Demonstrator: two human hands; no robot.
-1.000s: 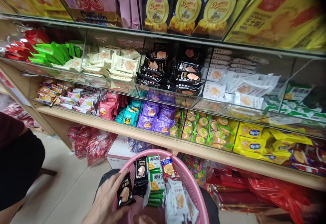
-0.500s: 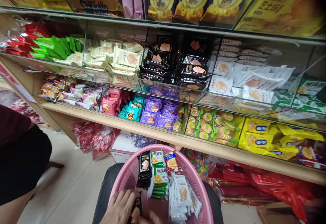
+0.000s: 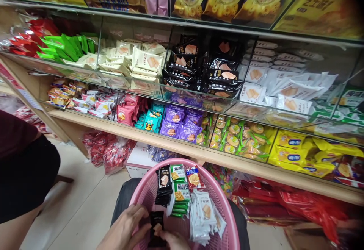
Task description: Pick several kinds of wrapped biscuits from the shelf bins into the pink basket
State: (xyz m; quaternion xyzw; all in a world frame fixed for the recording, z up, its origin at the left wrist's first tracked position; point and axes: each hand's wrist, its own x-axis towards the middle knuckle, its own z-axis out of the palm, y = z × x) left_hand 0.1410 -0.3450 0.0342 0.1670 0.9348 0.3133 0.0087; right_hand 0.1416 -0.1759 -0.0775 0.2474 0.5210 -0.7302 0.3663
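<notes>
A pink plastic basket (image 3: 140, 189) rests between the person's knees. Low in it is a black dry-cake packet (image 3: 157, 221), close to both hands. My left hand (image 3: 126, 225) reaches over the basket's near-left side, fingers apart, its thumb at the packet's left edge. My right hand (image 3: 174, 240) comes up from the bottom edge with its thumb over the packet's lower front; its other fingers are mostly hidden. Beyond them stand black packets (image 3: 164, 182), green-and-white biscuit packets (image 3: 181, 193), a red-and-blue packet (image 3: 195, 177) and a bunch of white packets (image 3: 205, 210).
In front runs a shelf (image 3: 108, 128) with clear dividers and many wrapped snacks, black packets (image 3: 183, 60) and purple packets (image 3: 173, 119) among them. Red bags (image 3: 115, 153) and a white carton (image 3: 136, 161) sit beneath. Another person's leg (image 3: 25, 166) is at left.
My left hand has moved left and off the black packet, uncovering more of it. My right thumb now shows on the packet. The view has shifted slightly.
</notes>
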